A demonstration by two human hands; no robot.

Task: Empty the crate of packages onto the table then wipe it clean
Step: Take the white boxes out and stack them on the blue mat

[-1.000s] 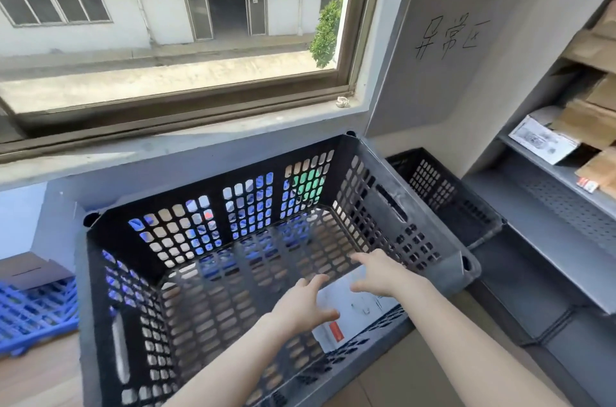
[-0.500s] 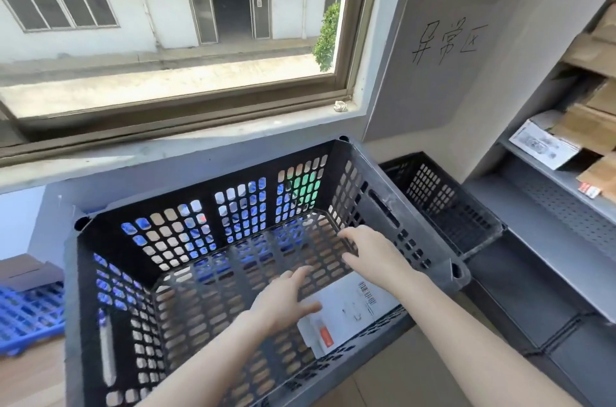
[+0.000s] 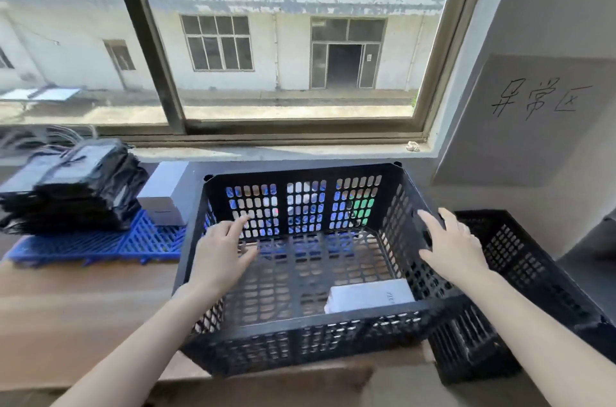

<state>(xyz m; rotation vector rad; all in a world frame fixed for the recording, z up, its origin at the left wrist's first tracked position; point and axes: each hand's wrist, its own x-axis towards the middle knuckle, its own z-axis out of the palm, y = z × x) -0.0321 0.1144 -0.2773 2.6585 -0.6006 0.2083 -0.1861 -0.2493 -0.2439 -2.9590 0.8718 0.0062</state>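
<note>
black crate (image 3: 300, 345) on wooden table (image 3: 73, 316) | white package (image 3: 368, 296) lies inside, near-right corner | left hand (image 3: 218, 255) fingers spread over left wall | right hand (image 3: 455, 248) fingers spread at right wall, neither gripping

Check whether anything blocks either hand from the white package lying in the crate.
Nothing visible does. The white package lies uncovered on the crate floor near the front right corner; left hand and right hand are open at the side walls, above it.
</note>
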